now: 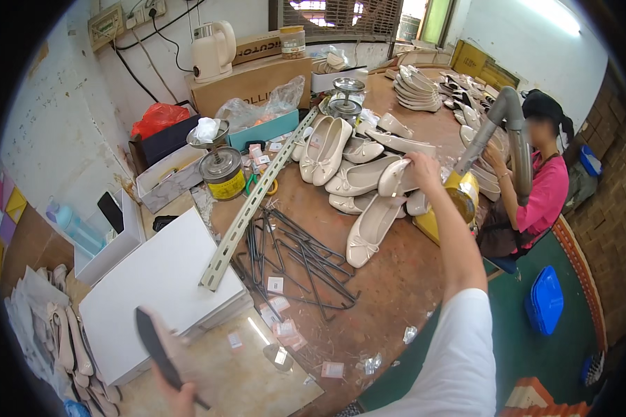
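The right hand [423, 171] grips a cream, bow-topped shoe [391, 179].

Over my feed the ballet flats [360, 250] read cream, the blurred piece [158, 346] black along one side, the desk [396, 299] reddish brown, the slotted rail [258, 201] pale green. I also pick out a plain white box [160, 292], a grey-marbled box [181, 187], a red bag [161, 120], a yellow-labelled tin [227, 186], a pink shirt [546, 187] and a blue basket [547, 295] against green floor [515, 347].
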The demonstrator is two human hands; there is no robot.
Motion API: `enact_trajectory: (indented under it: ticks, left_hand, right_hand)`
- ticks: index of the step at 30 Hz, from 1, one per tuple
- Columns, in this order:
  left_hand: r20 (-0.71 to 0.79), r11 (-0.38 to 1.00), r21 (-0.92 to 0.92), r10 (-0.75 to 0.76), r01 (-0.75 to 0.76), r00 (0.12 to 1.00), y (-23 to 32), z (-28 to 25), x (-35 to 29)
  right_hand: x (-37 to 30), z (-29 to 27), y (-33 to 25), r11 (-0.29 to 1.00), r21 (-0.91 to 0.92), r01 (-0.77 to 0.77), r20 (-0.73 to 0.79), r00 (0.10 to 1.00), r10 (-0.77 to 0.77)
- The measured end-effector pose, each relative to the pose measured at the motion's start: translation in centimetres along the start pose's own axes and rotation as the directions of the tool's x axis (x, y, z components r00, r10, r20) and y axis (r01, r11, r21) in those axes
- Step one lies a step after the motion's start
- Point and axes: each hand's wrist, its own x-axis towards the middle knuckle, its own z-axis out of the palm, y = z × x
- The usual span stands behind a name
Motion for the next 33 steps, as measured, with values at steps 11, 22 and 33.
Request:
enact_trajectory:
  ticks: [11, 22, 33]
  left_hand:
    - [-0.265, 0.605, 0.743, -0.128, 0.287, 0.956, -3.2, -18.9, -11.8]
    - [-0.242, 0.715, 0.564, -0.336, 0.414, 0.91, -1.3, -9.9, -13.2]
    - [-0.061, 0.793, 0.535, -0.308, 0.292, 0.949, -1.2, -10.1, -9.7]
  right_hand:
    - [-13.6, -0.5, -9.4, 0.829, 0.322, 0.458, 0.511, 0.653, -0.559]
    - [-23.6, -21.6, -36.2, 0.639, 0.708, 0.301, 0.32, 0.67, -0.67]
    - [-28.2, -16.4, -46.1, 0.359, 0.887, -0.291, 0.457, 0.665, -0.591]
